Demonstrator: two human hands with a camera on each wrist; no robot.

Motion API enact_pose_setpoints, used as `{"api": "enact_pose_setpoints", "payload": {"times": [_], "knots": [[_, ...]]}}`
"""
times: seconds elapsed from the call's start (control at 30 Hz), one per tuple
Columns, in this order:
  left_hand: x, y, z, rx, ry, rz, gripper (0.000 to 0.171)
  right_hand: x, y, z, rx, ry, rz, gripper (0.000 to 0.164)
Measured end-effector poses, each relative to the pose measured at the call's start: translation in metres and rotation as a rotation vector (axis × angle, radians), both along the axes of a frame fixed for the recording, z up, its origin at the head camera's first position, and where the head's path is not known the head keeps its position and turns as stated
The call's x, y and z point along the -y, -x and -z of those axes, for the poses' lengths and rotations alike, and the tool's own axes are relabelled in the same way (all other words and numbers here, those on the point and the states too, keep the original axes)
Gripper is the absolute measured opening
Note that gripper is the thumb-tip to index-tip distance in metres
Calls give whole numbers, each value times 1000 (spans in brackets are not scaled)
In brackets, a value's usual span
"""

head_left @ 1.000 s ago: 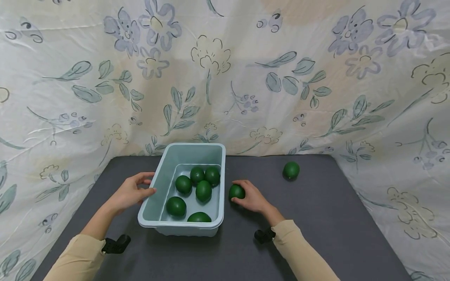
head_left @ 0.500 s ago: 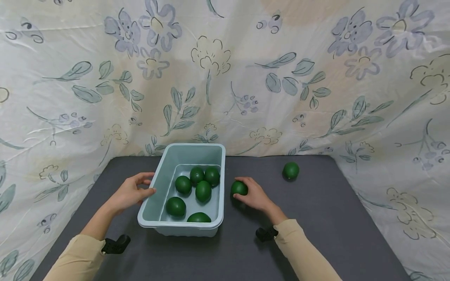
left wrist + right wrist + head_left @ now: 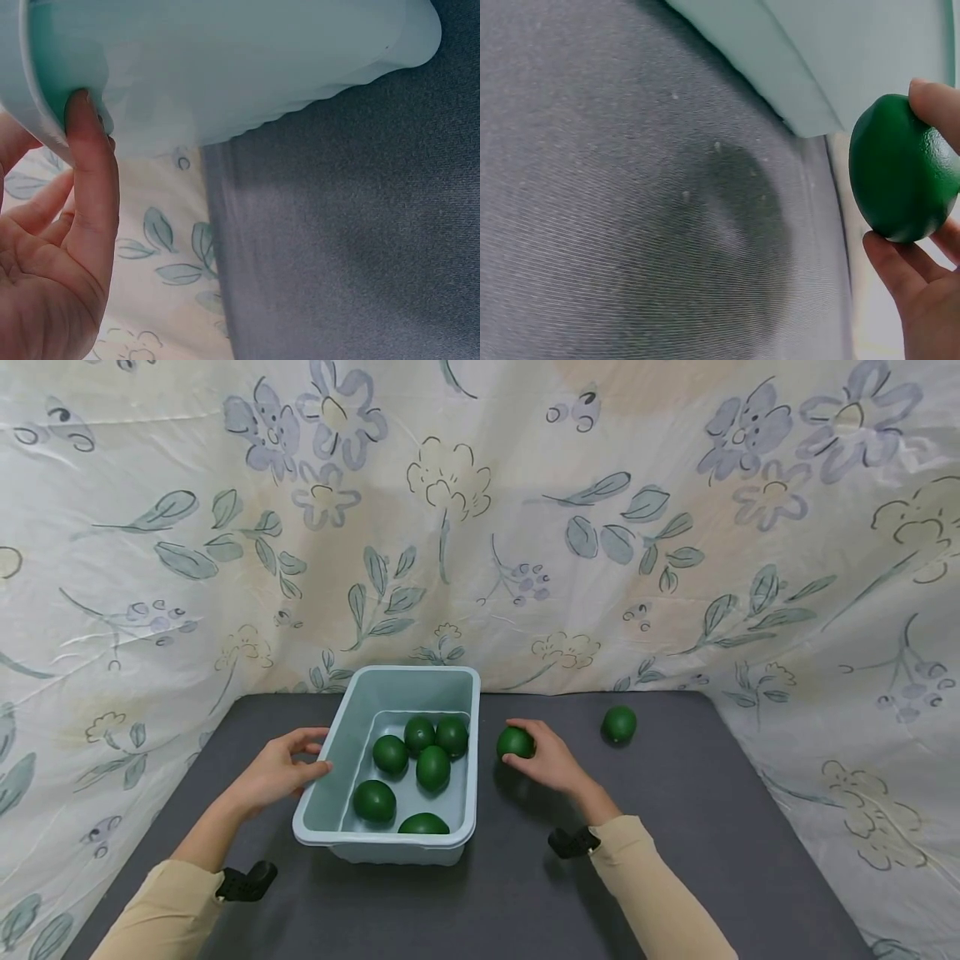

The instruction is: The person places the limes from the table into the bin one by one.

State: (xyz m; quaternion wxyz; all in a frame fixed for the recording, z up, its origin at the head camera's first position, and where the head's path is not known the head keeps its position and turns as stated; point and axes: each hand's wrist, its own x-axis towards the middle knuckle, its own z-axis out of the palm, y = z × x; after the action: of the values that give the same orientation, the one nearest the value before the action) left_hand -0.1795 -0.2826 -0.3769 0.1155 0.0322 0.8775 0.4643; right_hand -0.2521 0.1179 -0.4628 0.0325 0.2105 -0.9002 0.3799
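Observation:
A pale blue-green plastic bin (image 3: 315,814) stands left of the middle of the table, with several glossy green oval fruits (image 3: 433,768) lying on its floor. My left hand (image 3: 281,767) holds the bin's left rim; in the left wrist view its thumb (image 3: 94,172) lies against the wall at the rim. Just off the bin's right side, my right hand (image 3: 551,762) grips another green oval fruit (image 3: 514,742) between thumb and fingers. The right wrist view shows this fruit (image 3: 896,169) above the table, its shadow below. The exact kind of fruit is unclear.
One more green fruit (image 3: 619,725) lies on the dark grey tabletop (image 3: 675,827) toward the back right. A floral curtain (image 3: 450,527) hangs behind the table and along both sides. Black wrist cameras (image 3: 247,881) are strapped at both sleeves.
The right hand has risen and shifted slightly right and away with the fruit in its grip. The left hand and the bin have stayed in place.

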Motion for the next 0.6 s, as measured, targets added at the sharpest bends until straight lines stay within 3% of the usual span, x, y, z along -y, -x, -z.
{"api": "enact_pose_setpoints", "payload": {"times": [0.6], "knots": [[-1, -1, -2, 8, -15, 2, 64, 6, 4, -40, -11, 47, -20, 59]]}}
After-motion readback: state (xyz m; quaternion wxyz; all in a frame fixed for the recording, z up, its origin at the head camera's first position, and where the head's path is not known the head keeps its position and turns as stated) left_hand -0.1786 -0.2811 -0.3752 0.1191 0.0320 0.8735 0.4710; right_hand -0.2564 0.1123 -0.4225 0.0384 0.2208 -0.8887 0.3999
